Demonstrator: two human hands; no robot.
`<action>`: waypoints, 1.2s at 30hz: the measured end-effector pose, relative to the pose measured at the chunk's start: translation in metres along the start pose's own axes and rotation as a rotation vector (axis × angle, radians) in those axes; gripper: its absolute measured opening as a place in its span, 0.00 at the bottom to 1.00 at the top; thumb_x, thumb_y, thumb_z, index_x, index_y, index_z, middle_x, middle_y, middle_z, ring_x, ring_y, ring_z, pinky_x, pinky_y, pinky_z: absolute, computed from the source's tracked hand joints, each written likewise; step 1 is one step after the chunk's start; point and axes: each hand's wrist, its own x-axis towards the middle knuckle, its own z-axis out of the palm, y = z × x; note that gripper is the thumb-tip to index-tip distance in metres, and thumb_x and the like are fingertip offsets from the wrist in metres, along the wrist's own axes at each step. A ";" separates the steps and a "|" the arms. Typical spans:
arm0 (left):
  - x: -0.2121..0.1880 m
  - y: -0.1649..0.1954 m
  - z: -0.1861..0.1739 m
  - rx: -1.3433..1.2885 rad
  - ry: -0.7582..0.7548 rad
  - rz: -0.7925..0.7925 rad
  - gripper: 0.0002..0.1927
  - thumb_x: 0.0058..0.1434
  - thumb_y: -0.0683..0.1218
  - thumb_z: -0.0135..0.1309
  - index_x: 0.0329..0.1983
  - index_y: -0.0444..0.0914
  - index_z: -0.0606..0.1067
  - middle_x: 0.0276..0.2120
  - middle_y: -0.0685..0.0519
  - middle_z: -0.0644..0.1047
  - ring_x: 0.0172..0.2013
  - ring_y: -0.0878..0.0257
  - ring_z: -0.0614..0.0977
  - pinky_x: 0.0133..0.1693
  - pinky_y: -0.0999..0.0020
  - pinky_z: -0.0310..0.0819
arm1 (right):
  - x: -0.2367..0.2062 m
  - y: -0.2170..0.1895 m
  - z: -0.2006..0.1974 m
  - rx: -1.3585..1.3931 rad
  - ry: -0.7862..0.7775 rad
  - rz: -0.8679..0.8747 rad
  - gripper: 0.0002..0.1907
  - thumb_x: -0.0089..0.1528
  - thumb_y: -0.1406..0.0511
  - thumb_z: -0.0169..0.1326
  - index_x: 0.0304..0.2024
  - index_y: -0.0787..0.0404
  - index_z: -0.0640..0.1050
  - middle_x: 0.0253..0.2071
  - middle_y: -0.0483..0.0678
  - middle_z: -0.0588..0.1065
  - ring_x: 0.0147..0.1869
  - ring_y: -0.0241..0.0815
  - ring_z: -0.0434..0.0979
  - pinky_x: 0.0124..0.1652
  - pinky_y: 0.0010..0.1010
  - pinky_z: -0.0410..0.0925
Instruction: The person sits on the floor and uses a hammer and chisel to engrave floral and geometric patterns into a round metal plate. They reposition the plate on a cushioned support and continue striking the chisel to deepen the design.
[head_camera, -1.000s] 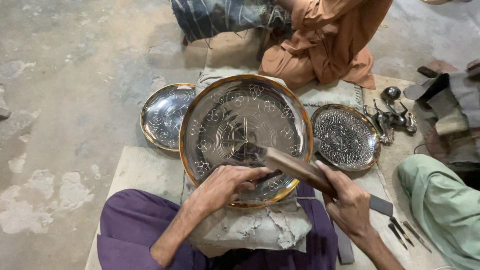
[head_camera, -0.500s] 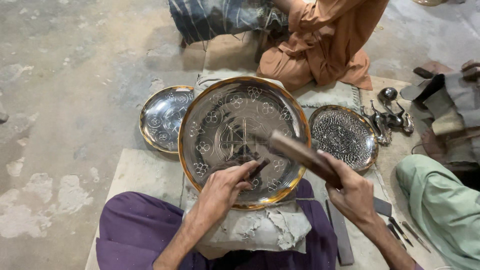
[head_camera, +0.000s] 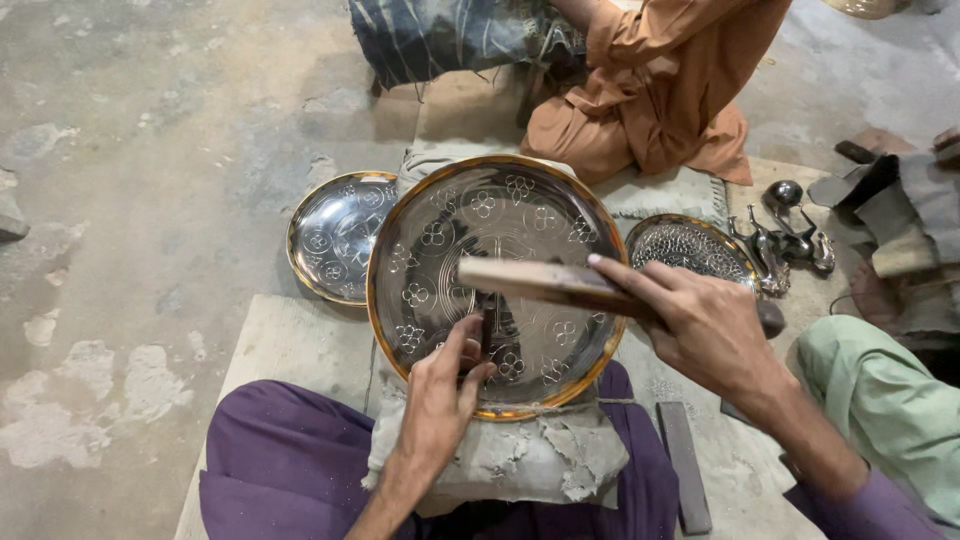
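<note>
On a stained concrete floor (head_camera: 150, 150), the left hand (head_camera: 440, 390) pinches a thin dark chisel (head_camera: 487, 322) against a large engraved brass-rimmed metal tray (head_camera: 450, 230); the right hand (head_camera: 700, 325) grips a long wooden mallet (head_camera: 540, 282).

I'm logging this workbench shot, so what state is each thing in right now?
Large tray: tilted on a cloth pad, engraved with flowers.
Chisel: upright, tip on the large tray, pinched by the left hand.
Wooden mallet: raised level above the chisel, gripped by the right hand.
Small tray: lying flat on the floor, engraved.
Patterned plate: lying flat, untouched.
</note>
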 end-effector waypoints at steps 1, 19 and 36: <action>-0.002 0.000 0.002 -0.025 0.019 -0.033 0.29 0.59 0.34 0.57 0.65 0.39 0.68 0.37 0.45 0.82 0.38 0.58 0.88 0.40 0.64 0.87 | 0.004 -0.004 -0.003 0.118 0.025 0.027 0.41 0.57 0.64 0.55 0.72 0.33 0.63 0.45 0.45 0.80 0.40 0.45 0.84 0.40 0.37 0.77; -0.007 -0.007 0.005 -0.029 0.113 -0.107 0.26 0.57 0.39 0.63 0.58 0.35 0.67 0.33 0.47 0.84 0.33 0.59 0.88 0.34 0.63 0.86 | 0.030 -0.035 -0.040 -0.054 -0.124 -0.145 0.44 0.54 0.69 0.54 0.72 0.36 0.64 0.46 0.43 0.79 0.37 0.43 0.83 0.33 0.38 0.74; 0.002 -0.004 0.009 -0.029 0.069 0.030 0.28 0.60 0.35 0.58 0.64 0.40 0.69 0.38 0.46 0.82 0.39 0.58 0.89 0.39 0.65 0.88 | 0.013 -0.014 -0.031 0.015 0.144 -0.076 0.41 0.51 0.64 0.61 0.68 0.40 0.69 0.47 0.45 0.77 0.46 0.46 0.80 0.40 0.38 0.75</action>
